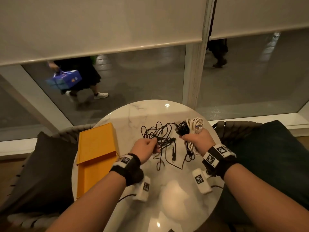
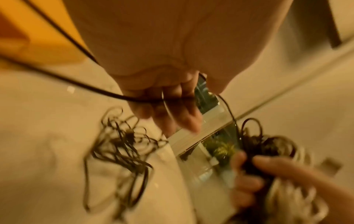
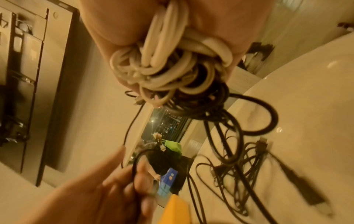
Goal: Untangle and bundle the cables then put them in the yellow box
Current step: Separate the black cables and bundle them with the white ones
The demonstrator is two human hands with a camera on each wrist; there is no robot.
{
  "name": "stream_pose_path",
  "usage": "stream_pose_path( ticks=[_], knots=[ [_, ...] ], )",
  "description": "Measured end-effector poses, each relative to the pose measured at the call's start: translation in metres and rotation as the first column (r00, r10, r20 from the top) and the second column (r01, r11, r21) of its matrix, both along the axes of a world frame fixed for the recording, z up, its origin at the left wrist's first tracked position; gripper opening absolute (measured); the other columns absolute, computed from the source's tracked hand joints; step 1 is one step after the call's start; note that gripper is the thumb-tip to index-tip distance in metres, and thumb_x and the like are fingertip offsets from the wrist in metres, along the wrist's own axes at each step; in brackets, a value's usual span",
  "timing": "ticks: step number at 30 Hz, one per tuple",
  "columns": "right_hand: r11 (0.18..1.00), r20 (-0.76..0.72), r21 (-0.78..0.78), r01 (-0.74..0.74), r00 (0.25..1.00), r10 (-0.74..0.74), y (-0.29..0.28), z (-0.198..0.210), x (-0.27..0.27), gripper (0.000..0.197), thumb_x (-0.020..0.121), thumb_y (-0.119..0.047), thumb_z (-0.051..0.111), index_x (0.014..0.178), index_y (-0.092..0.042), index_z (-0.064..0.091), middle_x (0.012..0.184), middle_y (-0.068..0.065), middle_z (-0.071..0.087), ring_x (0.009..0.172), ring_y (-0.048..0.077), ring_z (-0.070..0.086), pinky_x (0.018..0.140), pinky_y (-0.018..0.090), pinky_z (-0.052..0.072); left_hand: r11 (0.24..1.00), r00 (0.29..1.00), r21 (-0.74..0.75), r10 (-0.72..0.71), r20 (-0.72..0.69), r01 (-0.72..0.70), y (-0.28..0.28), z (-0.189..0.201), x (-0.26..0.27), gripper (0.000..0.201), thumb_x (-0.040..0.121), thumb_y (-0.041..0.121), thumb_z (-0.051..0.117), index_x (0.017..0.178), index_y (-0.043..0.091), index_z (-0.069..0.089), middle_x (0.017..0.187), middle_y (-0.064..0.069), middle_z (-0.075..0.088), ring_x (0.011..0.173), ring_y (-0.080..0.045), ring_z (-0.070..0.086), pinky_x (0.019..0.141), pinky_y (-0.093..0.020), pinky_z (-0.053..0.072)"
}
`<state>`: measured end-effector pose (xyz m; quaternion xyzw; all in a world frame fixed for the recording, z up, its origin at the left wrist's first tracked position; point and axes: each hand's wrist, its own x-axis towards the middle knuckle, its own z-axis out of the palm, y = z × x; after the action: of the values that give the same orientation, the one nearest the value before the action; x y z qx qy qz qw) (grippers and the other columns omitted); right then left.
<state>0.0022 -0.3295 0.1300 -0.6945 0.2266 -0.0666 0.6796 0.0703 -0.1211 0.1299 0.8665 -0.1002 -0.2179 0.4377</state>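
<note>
A loose tangle of thin black cables [image 1: 160, 136] lies on the round marble table [image 1: 175, 198]. My left hand [image 1: 147, 145] grips strands of that tangle, fingers curled round them [image 2: 162, 100]. My right hand [image 1: 197, 138] holds a bundle of coiled white cable [image 1: 194, 124] together with coiled black cable [image 1: 183, 128], lifted just above the table. The white loops [image 3: 162, 60] fill the right wrist view, black coils [image 3: 201, 103] under them. The yellow box [image 1: 97, 148] lies at the table's left, its tray slid partly out toward me.
Dark cushioned chairs [image 1: 41, 173] stand left and right of the table. A window with half-lowered blinds [image 1: 100, 27] is beyond it; people walk outside. A loose black plug [image 1: 173, 154] lies between my hands.
</note>
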Motion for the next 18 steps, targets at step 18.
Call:
stream_pose_path(
  ticks=[18],
  knots=[
    [0.966,-0.038,-0.2,-0.164,0.986,0.16,-0.011,0.008,-0.011,0.02,0.08,-0.009,0.077,0.083,-0.026,0.066,0.082,-0.001,0.07,0.079,0.011,0.066,0.067,0.022,0.051,1.0,0.94,0.024,-0.023,0.34,0.016,-0.035,0.005,-0.017,0.035,0.102,0.036,0.045,0.086,0.012,0.064,0.074,-0.003,0.06,0.07,-0.017,0.054,0.065,-0.031,0.042]
  ],
)
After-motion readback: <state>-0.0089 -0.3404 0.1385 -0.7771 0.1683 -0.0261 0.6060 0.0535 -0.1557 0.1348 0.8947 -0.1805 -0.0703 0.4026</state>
